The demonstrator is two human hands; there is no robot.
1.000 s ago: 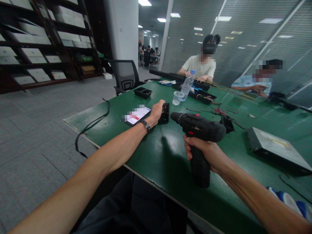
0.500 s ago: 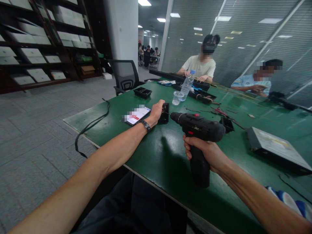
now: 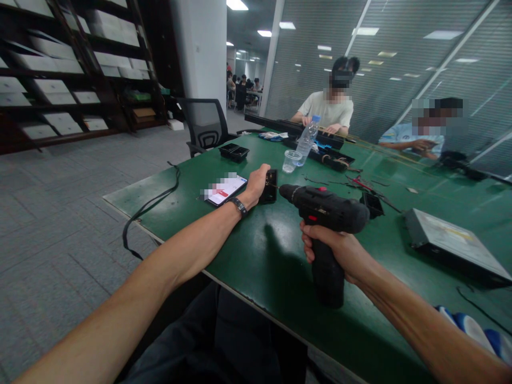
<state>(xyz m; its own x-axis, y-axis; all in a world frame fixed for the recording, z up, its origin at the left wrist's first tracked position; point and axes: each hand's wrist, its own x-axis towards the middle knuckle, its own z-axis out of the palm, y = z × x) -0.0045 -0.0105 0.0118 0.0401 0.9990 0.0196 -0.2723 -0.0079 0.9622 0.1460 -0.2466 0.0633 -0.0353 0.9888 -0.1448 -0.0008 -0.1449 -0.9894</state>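
Observation:
My right hand is wrapped round the grip of a black cordless drill, which points left. Its thin bit reaches toward a small black plastic box tipped on its side on the green table. I cannot tell whether the bit's tip touches the box. From the left, my left hand holds that box steady, its fingers partly hidden behind it. Just beside my left wrist lies a phone with its screen lit.
Beyond the box stand a clear plastic cup and a water bottle. Two joined black trays lie near the far left edge. A flat metal case sits at right. A co-worker works across the green table.

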